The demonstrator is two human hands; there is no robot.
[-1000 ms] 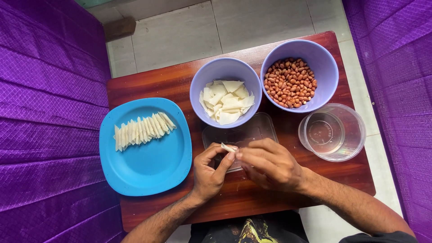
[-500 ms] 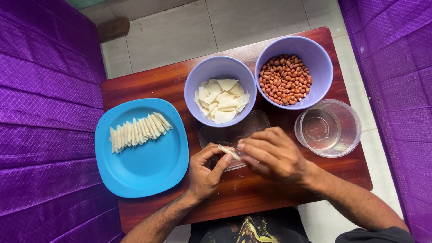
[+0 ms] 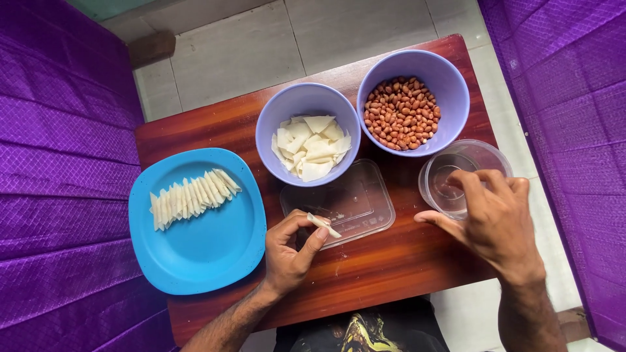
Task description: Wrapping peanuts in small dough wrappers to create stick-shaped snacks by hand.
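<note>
Left hand [image 3: 290, 251]: near the table's front edge, thumb and fingertips pinched on a small rolled wrapper [image 3: 324, 225], just over the clear lid [image 3: 345, 202].
Right hand [image 3: 492, 218]: fingers loosely curled, empty, dipping over the clear round container [image 3: 456, 176].
Risk: a loose pinch could let the roll unfurl; the container sits near the table's right edge [image 3: 486, 124].
Room: bare wood [image 3: 378, 267] in front; blue plate [image 3: 195, 221] and two bowls [image 3: 306, 133] crowd the rest.

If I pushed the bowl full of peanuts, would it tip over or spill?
Probably not easily. The purple bowl looks wide and low, and it sits flat on the wooden table, so it would likely slide rather than tip. The peanuts lie well below the rim, so few should spill. They are small and rounded, so any that escape would probably roll.
</note>
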